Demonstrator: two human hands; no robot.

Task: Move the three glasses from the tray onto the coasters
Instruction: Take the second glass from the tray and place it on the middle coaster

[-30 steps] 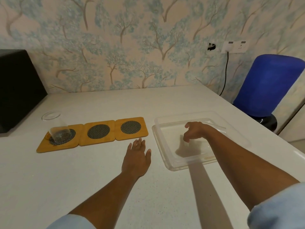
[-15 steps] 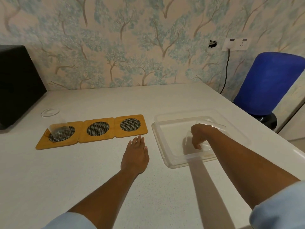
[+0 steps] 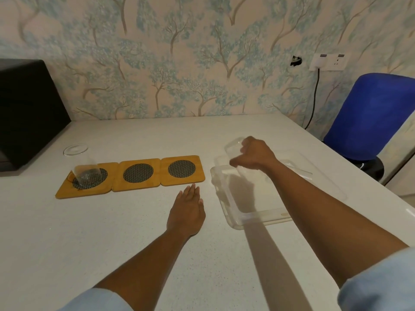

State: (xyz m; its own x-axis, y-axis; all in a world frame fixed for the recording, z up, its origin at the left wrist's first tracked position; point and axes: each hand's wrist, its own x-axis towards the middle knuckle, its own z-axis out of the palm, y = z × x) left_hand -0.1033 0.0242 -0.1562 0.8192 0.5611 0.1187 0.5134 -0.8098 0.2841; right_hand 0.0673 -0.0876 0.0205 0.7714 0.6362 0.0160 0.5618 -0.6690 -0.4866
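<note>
Three wooden coasters with dark mesh centres lie in a row: left coaster, middle coaster, right coaster. A clear glass stands upright on the left one. My right hand is closed around a second clear glass and holds it tilted above the far left part of the clear plastic tray. My left hand rests flat on the table, fingers together, just in front of the right coaster. I make out no other glass in the tray.
A black box stands at the table's far left. A blue chair is beyond the table's right edge, under a wall socket with a black cable. The white table meets the wallpapered wall at the back.
My right hand has closed on a glass inside the tray and lifted it up and toward the tray's far left. My left hand stays on the table.
</note>
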